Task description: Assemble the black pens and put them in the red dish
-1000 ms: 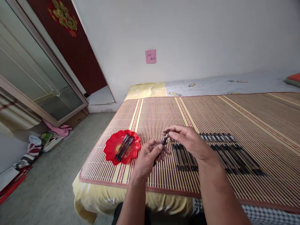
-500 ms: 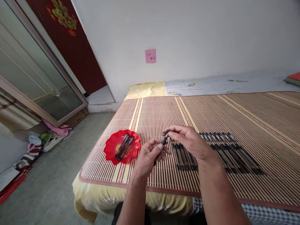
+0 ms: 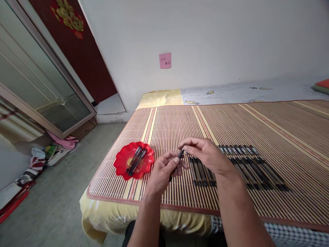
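My left hand (image 3: 164, 168) is closed round a dark pen (image 3: 181, 153), which slants up and to the right with its tip end uppermost. The thumb and fingers of my right hand (image 3: 203, 152) close at that upper end; part of the tip is hidden by them. Below and beyond my right hand lies a row of dark pens (image 3: 202, 171), partly covered by the hand and forearm. More pens (image 3: 257, 171) continue the row to the right of my forearm. Left of my hands, a red scalloped plate (image 3: 119, 161) bears a few dark pens (image 3: 136, 161).
A striped bamboo mat (image 3: 169, 127) covers the bed, with yellow cloth (image 3: 113, 216) hanging over the front edge. A pink note (image 3: 165, 60) is stuck on the wall. Grey floor (image 3: 61, 199), a glass-panelled door (image 3: 46, 79) and piled clutter (image 3: 33, 164) are at the left.
Both hands keep nearly the same place, still at the pen. The pen's upper end shows slightly less beside my right fingertips.
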Tool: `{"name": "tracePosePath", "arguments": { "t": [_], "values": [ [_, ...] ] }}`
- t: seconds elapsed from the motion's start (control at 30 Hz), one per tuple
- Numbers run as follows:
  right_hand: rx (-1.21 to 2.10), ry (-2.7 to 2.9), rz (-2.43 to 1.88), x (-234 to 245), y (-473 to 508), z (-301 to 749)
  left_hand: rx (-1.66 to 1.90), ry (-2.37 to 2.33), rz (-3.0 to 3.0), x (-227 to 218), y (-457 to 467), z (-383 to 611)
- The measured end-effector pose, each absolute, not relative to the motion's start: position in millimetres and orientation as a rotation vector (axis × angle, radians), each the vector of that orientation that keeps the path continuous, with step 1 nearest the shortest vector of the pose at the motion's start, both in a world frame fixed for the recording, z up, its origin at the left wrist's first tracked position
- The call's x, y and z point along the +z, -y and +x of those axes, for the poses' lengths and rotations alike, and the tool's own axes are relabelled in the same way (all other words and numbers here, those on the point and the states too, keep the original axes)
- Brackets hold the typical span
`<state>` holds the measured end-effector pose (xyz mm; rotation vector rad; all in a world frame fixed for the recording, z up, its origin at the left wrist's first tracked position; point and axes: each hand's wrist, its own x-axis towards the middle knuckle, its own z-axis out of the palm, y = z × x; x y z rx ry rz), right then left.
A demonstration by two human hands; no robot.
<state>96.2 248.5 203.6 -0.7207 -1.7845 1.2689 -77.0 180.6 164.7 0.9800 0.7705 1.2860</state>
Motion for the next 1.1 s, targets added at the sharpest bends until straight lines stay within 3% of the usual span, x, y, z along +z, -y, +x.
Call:
{"name": "tracePosePath", "arguments": {
  "t": [1.1],
  "values": [
    [1.272,1.744,-0.762,200.7,-249.3,91.9,1.343,-0.761,0.964,168.2,-180.2,-70.4]
  ]
}}
